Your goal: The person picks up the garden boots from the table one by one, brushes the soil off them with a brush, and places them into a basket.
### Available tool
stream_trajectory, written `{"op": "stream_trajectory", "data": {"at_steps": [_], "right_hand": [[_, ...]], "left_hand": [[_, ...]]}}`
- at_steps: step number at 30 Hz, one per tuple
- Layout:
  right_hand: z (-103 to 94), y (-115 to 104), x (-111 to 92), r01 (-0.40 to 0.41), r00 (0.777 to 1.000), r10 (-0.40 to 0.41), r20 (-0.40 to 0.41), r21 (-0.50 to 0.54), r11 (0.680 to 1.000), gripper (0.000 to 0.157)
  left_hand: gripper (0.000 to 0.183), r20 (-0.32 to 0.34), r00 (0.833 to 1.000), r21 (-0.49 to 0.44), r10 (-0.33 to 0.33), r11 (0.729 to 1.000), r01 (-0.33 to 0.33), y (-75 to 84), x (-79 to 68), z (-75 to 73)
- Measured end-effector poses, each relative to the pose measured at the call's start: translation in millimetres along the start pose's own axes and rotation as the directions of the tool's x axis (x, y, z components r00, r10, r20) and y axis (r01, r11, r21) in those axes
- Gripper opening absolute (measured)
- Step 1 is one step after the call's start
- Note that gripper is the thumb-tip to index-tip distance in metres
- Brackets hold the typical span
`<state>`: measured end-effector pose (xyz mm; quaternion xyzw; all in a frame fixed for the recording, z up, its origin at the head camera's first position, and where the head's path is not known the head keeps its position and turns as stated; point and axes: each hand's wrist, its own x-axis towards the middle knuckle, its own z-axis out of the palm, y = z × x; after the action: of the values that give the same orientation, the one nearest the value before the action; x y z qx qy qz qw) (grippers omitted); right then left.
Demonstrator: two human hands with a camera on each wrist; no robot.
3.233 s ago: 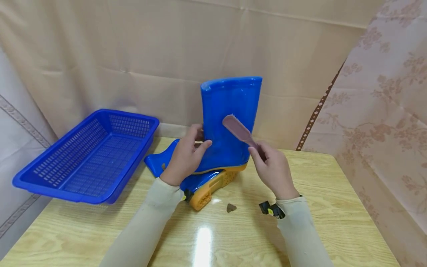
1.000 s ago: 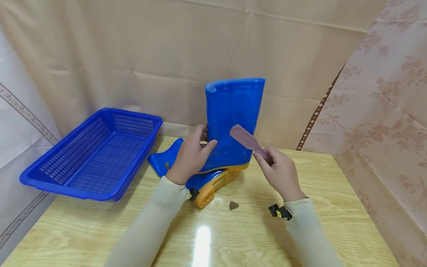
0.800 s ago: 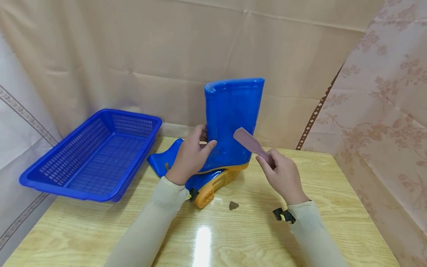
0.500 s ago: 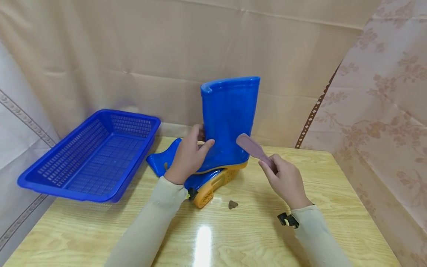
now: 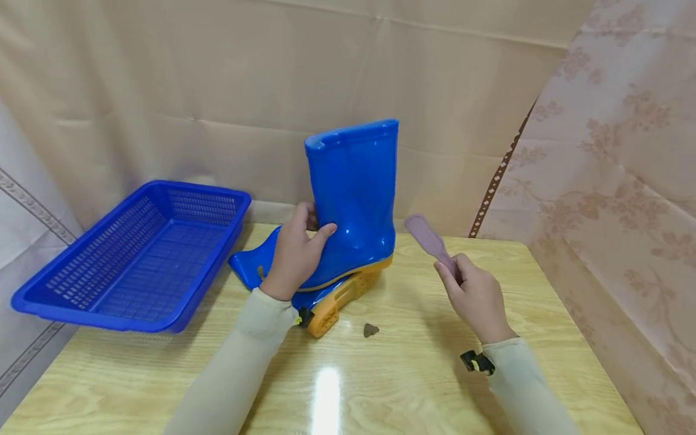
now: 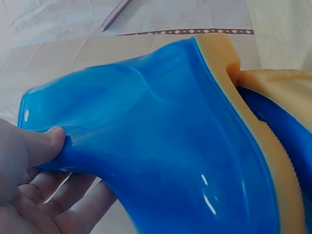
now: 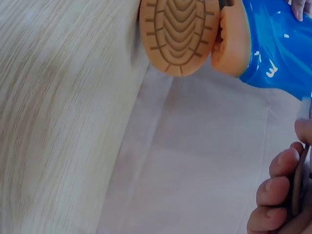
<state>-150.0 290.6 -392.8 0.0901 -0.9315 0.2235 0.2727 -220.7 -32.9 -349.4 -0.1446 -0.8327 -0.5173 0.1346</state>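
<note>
A blue rubber boot (image 5: 353,193) with a yellow sole stands nearly upright, its sole over a second boot (image 5: 326,314) that lies on its side. My left hand (image 5: 296,254) grips the upright boot's shaft above the foot, thumb on the near side and fingers behind, as the left wrist view also shows. To the right, apart from the boot, my right hand (image 5: 478,296) holds a pinkish-purple brush (image 5: 426,235) by its handle, head pointing up and left. The lying boot bears a brown patch (image 5: 260,272) on its shaft.
A blue plastic basket (image 5: 179,311) with slotted walls sits at the left of the wooden table (image 5: 435,386). In front of the boots lies a small brown piece (image 5: 371,330). A beige cloth (image 5: 217,78) hangs behind, a patterned one (image 5: 625,199) at the right.
The brush has moved from in front of the boot's shaft down and right, clear of the boot. The upright boot has turned, so its heel side now shows at the right.
</note>
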Motion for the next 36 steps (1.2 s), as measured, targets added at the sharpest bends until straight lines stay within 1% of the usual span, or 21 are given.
{"op": "stream_trajectory", "data": {"at_steps": [3,6,10,16,18,23,28,30,33,36], "right_hand": [[-0.1,2,3,-0.027,1.000,0.027,-0.004,-0.004,1.000,0.034],[1.9,2,6,-0.059,0.998,0.059,0.021,0.003,0.998,0.036],[8.7,2,12,-0.076,0.996,0.075,0.048,0.026,0.997,0.036],[20.1,-3,27,-0.054,0.998,0.052,0.028,0.075,0.996,0.036],[23.4,-7,34,-0.038,0.999,0.036,0.021,0.099,0.994,0.037],[30.4,-17,48,-0.009,1.000,0.007,0.013,0.152,0.988,0.038],[33.2,-24,56,0.005,1.000,-0.007,0.012,0.206,0.978,0.031],[31.3,-28,56,-0.001,1.000,-0.001,0.006,0.241,0.971,0.030],[26.6,-32,54,-0.021,1.000,0.026,-0.014,0.296,0.955,0.029],[23.0,-35,50,-0.023,0.999,0.032,-0.023,0.322,0.947,0.027]], "left_hand": [[0.036,-0.015,1.000,0.000,0.008,1.000,-0.008,-1.3,2.2,-2.9],[0.035,-0.024,1.000,0.009,0.017,1.000,-0.017,-1.4,4.6,-6.0],[0.035,-0.038,0.999,0.019,0.016,1.000,-0.015,0.5,8.4,-11.2],[0.033,-0.101,0.995,0.014,0.015,1.000,-0.013,5.6,13.3,-22.8],[0.033,-0.118,0.993,0.010,0.025,1.000,-0.024,7.1,13.5,-26.7],[0.031,-0.153,0.985,0.026,0.075,0.997,-0.072,7.7,14.3,-33.4],[0.030,-0.177,0.980,0.031,0.094,0.995,-0.090,10.3,13.2,-38.9],[0.031,-0.197,0.975,0.030,0.102,0.995,-0.098,12.9,12.2,-41.8],[0.031,-0.243,0.961,0.018,0.133,0.991,-0.133,17.8,11.3,-48.5],[0.030,-0.302,0.935,0.015,0.183,0.982,-0.187,23.6,11.9,-59.8]]}}
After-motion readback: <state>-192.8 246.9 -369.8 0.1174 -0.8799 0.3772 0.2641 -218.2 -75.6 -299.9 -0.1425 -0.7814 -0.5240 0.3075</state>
